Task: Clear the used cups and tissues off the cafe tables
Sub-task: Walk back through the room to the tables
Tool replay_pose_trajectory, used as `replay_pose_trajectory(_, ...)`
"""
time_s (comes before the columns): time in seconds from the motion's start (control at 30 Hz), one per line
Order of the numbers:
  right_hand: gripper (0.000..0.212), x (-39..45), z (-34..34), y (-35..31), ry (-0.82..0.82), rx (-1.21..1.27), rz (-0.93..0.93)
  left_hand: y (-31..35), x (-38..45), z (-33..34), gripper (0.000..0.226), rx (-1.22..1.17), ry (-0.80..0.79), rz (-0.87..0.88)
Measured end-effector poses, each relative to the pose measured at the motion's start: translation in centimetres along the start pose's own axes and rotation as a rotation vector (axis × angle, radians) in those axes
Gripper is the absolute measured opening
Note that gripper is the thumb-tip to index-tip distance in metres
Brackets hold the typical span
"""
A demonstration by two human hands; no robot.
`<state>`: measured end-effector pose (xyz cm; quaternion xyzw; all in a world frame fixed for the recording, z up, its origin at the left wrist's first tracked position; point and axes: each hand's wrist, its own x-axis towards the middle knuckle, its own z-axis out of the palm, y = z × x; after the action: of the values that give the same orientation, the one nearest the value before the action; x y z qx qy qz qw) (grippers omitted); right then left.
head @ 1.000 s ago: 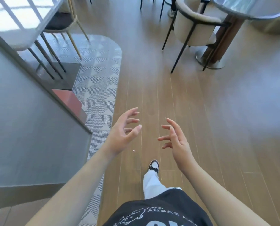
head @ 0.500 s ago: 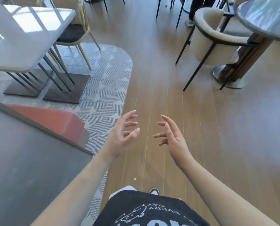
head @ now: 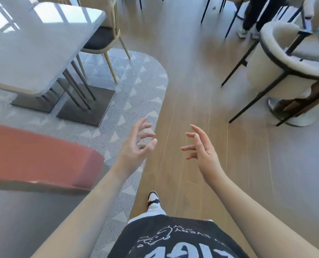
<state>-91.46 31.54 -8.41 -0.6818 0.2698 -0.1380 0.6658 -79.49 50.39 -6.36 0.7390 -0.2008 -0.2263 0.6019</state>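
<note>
With both palms facing, left hand (head: 136, 148) and right hand (head: 204, 151) are spread wide, holding nothing; white table (head: 34, 43) at 10 o'clock, well apart.

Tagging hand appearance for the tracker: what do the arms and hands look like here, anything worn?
Both arms are bare to the frame edge: no sleeves in view, no gloves, no watch or bracelet. The left hand and right hand show no rings that can be made out. Fingernails look longish and pale. Below them is a black T-shirt with white print.
</note>
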Motion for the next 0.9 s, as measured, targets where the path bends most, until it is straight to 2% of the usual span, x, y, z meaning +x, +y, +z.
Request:
replay_pose_trajectory(0.23, 0.030, 10.4, 4.1, -3.4, -0.022, 0.003, -0.029, 0.9, 10.1, -4.3, 0.071, -0.004, -0.012, 0.022)
replay_pose_trajectory(0.37, 0.030, 16.5, 4.6, -4.3, -0.033, 0.002, -0.025, 0.6, 15.5, -5.6, 0.064, 0.023, -0.010, 0.019)
replay_pose_trajectory(0.63, 0.031, 31.3, 4.5, -5.1, -0.083, 0.011, -0.022, -0.1, 29.7, -6.0, 0.070, 0.060, 0.056, -0.018)
replay_pose_trajectory(0.9, 0.034, 47.0, 3.5, -8.6, -0.173, 0.007, -0.031, 3.9, 44.1, -5.8, 0.068, 0.074, 0.126, -0.020)
